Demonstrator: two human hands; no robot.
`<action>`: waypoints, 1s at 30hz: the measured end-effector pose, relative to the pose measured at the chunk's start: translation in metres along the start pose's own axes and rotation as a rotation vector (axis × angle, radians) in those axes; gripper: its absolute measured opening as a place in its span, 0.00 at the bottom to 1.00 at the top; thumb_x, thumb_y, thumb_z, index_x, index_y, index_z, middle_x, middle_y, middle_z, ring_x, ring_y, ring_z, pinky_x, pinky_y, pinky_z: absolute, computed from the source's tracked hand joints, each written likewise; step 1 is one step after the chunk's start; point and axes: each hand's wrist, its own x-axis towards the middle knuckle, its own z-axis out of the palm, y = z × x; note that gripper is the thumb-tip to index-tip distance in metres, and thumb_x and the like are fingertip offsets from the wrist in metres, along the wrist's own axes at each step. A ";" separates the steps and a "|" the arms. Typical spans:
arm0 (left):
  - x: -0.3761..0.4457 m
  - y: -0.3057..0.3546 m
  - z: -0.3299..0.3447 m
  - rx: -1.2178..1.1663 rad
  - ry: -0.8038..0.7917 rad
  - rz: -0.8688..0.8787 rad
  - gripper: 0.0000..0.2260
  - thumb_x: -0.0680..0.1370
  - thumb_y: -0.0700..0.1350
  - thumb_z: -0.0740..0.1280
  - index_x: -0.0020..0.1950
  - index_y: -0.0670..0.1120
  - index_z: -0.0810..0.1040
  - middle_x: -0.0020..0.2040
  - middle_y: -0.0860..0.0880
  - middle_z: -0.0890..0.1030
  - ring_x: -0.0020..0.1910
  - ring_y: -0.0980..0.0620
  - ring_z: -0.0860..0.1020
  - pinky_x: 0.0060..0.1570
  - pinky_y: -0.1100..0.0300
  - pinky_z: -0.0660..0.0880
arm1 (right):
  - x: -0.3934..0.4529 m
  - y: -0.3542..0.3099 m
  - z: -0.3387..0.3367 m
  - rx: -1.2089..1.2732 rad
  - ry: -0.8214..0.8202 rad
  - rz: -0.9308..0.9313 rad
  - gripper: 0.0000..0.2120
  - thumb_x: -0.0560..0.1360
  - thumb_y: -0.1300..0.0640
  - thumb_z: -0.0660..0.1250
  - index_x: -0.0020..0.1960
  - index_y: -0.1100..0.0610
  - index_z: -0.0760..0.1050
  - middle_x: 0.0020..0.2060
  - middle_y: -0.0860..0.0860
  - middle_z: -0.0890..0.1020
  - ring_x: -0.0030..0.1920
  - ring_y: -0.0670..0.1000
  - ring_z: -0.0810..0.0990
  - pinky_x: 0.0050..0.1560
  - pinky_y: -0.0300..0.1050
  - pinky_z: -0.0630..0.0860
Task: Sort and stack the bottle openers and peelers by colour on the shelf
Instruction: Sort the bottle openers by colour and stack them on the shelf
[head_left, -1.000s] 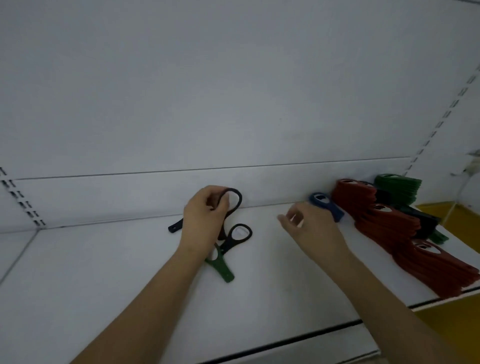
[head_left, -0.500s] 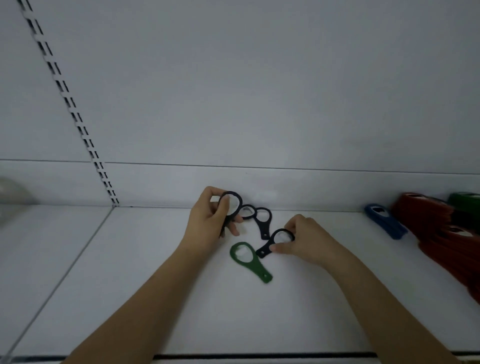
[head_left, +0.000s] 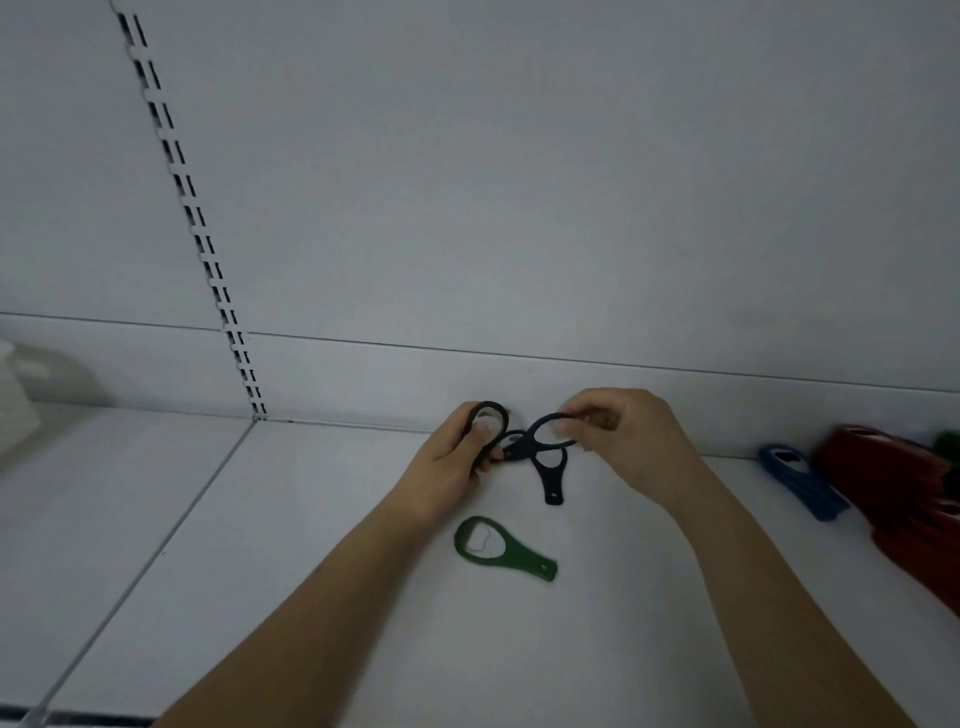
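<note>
A white shelf (head_left: 322, 597) is seen from above, backed by a white panel in which one slotted upright strip (head_left: 192, 218) is set. At the right edge a stack of red pieces (head_left: 904, 499) is laid along the shelf; how many it holds cannot be counted. Just beside it, on its left, one blue piece (head_left: 800, 480) is laid flat, and a single patch of green (head_left: 948, 444) is glimpsed behind the red stack. One blurred pale object (head_left: 26, 395) is seen at the far left.

Two bare forearms are stretched in from the lower edge. The right hand (head_left: 631, 441) is held above the shelf near the back panel, its fingers and thumb pinched on the ring of one dark opener (head_left: 540, 439), which is lifted clear of the surface. The left hand (head_left: 452, 465) is curled round another dark opener (head_left: 491, 415), whose ring is seen above the thumb. The two hands are kept near one another.

Below the lifted opener a third dark opener (head_left: 551, 480) is laid on the shelf, handle toward the viewer. A further dark ring seems to be hidden between the hands, but this cannot be told. One green opener (head_left: 501, 548) is laid flat nearer the shelf's front, apart from the rest.
</note>
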 end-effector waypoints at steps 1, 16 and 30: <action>0.002 0.000 -0.002 0.008 0.033 0.016 0.08 0.85 0.47 0.58 0.53 0.49 0.76 0.38 0.53 0.75 0.37 0.58 0.73 0.39 0.69 0.69 | 0.003 -0.004 0.001 -0.048 -0.009 -0.030 0.04 0.72 0.56 0.75 0.41 0.48 0.82 0.32 0.40 0.82 0.33 0.38 0.78 0.38 0.26 0.70; 0.010 0.005 -0.009 -0.133 0.120 -0.100 0.09 0.85 0.42 0.55 0.61 0.45 0.73 0.49 0.46 0.83 0.27 0.52 0.74 0.25 0.65 0.67 | 0.008 0.035 0.050 -0.479 0.134 0.159 0.19 0.73 0.40 0.70 0.52 0.54 0.78 0.48 0.50 0.79 0.49 0.50 0.78 0.47 0.46 0.76; 0.021 -0.008 -0.010 -0.462 -0.009 -0.204 0.17 0.84 0.52 0.55 0.65 0.48 0.78 0.43 0.48 0.78 0.28 0.54 0.66 0.21 0.66 0.59 | 0.010 0.053 0.036 -0.199 -0.097 0.284 0.15 0.69 0.57 0.76 0.54 0.57 0.77 0.48 0.50 0.79 0.45 0.47 0.76 0.40 0.32 0.69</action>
